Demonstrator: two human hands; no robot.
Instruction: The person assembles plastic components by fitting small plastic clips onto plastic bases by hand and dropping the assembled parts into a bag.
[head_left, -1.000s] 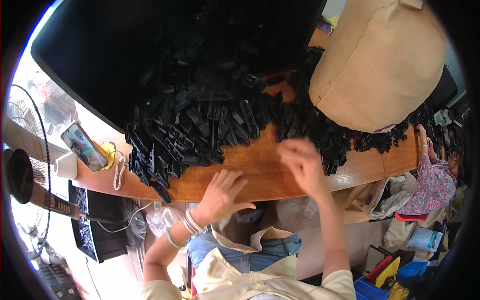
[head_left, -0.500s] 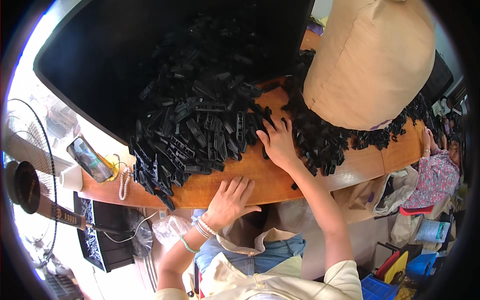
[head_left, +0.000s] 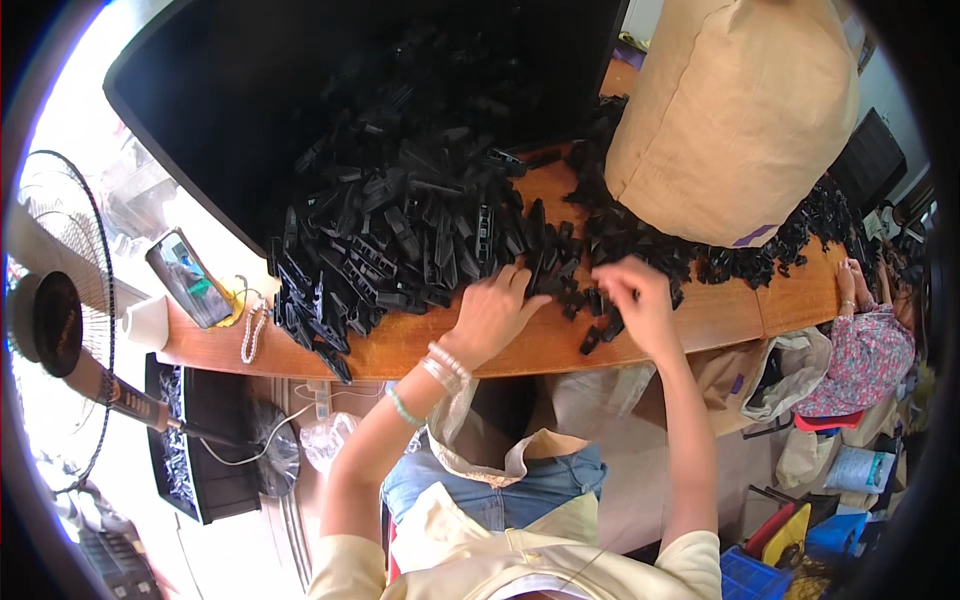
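A heap of long black plastic clip-like parts (head_left: 400,235) spills from a big black bin (head_left: 200,110) onto the wooden table. My left hand (head_left: 497,315) rests at the heap's near right edge, thumb spread away from the fingers, fingertips against the black parts. To its right, my right hand (head_left: 640,300) hovers over smaller black pieces (head_left: 592,338), its fingers curled inward. Whether a piece sits in those fingers is hidden. More small black pieces (head_left: 740,262) lie in a second heap around the foot of a large tan cloth sack (head_left: 735,130).
On the left of the table (head_left: 400,360) are a phone (head_left: 190,280), a bead string (head_left: 252,332) and a white cup (head_left: 147,325). A fan (head_left: 60,320) stands beyond. An open cloth bag (head_left: 480,465) is at my lap. Another person (head_left: 860,360) sits far right.
My left hand has moved up and right to the heap's edge. My right hand has shifted right and nearer to me, its fingers now curled. Several small pieces have come closer to the table's front.
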